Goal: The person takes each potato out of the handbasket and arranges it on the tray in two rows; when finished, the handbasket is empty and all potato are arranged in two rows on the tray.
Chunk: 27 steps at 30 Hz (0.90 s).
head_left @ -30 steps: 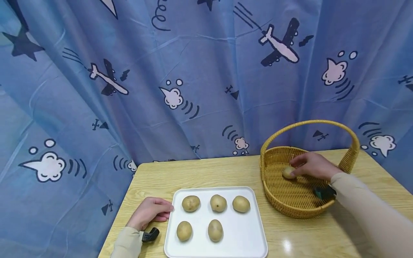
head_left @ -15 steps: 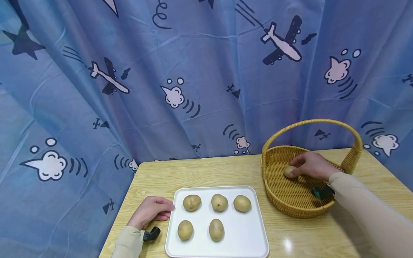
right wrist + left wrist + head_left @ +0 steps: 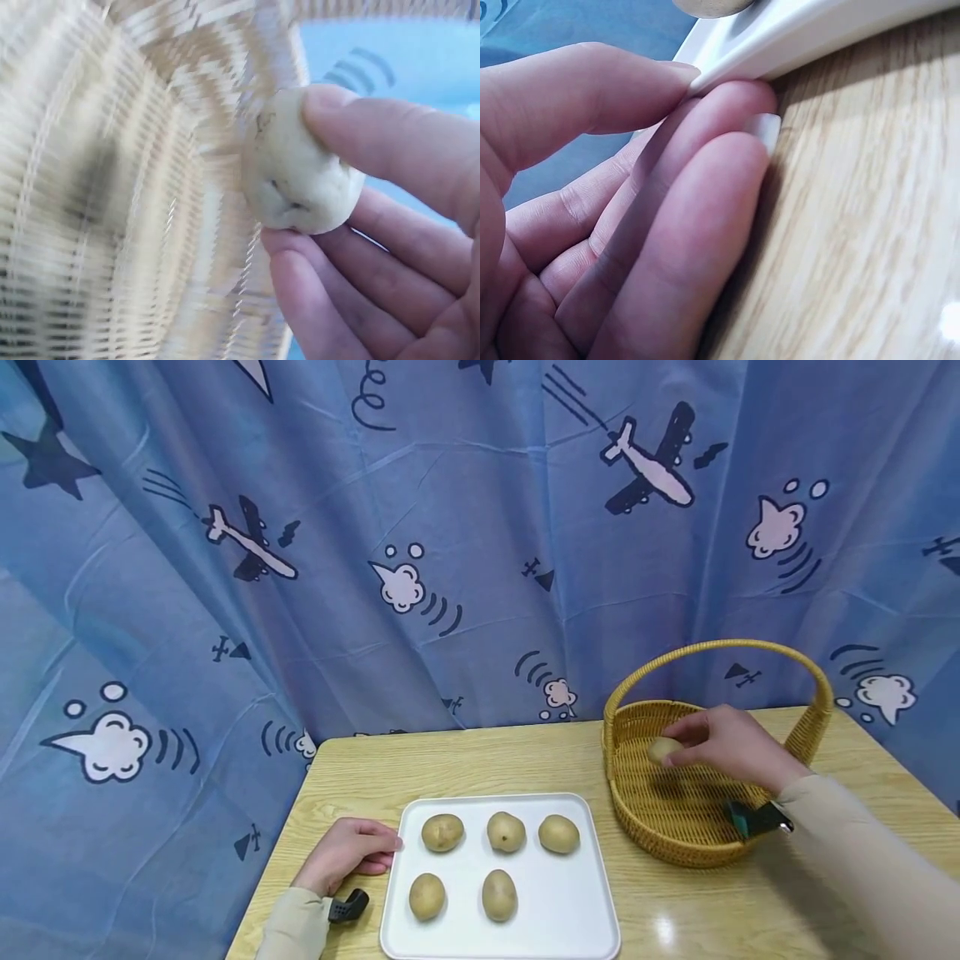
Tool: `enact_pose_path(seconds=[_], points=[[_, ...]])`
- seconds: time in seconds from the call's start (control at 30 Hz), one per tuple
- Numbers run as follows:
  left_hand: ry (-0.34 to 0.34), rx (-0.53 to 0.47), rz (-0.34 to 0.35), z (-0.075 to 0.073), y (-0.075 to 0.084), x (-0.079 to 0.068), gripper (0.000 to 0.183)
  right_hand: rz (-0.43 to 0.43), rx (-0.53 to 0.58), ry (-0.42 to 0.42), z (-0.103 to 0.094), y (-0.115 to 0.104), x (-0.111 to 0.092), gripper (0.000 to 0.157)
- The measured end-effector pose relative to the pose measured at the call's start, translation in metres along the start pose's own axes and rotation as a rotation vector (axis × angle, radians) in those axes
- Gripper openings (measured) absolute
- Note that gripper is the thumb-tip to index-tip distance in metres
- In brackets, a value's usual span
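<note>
In the head view my right hand [image 3: 738,745] is over the wicker basket [image 3: 697,856] and holds a potato [image 3: 663,750]. The right wrist view has this potato [image 3: 296,169] pinched between thumb and fingertips, apart from the blurred weave. A shadow lies on the basket floor below it. My left hand [image 3: 348,853] is at the left edge of the white tray [image 3: 558,910]. Up close in the left wrist view, its thumb and fingers [image 3: 709,217] pinch the tray rim [image 3: 802,49]. Several potatoes lie on the tray in two rows, one of them an oval potato [image 3: 499,895].
The basket's tall handle [image 3: 720,645] arches above the right hand. Tray and basket stand apart on a light wooden table [image 3: 450,760]. A blue patterned curtain [image 3: 480,568] hangs behind the table and along its left side.
The right hand has lifted the potato off the basket floor and moved it slightly to the left. The left hand stays at the tray's edge.
</note>
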<state>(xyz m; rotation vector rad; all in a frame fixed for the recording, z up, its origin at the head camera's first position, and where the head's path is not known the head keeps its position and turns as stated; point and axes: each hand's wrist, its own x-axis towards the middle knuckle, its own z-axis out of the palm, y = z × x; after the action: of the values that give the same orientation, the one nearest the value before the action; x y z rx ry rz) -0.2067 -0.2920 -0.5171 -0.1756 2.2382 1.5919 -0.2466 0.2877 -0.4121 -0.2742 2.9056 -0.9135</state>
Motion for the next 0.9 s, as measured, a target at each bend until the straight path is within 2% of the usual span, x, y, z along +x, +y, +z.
enact_pose_path(seconds=[0.37,0.6,0.7,0.9], points=[[0.006,-0.006,0.008,-0.001,-0.001,0.003,0.034,-0.018,0.056,0.089,0.020,-0.053,-0.052,0.059],[-0.005,-0.012,0.026,0.002,0.001,0.004,0.035,-0.087,0.091,0.169,0.052,-0.078,-0.077,0.048],[-0.006,-0.009,0.028,0.001,0.000,0.002,0.035,-0.106,0.140,0.162,0.070,-0.087,-0.083,0.046],[0.000,-0.010,0.028,0.000,-0.001,0.000,0.035,-0.126,0.272,0.086,0.105,-0.097,-0.084,0.043]])
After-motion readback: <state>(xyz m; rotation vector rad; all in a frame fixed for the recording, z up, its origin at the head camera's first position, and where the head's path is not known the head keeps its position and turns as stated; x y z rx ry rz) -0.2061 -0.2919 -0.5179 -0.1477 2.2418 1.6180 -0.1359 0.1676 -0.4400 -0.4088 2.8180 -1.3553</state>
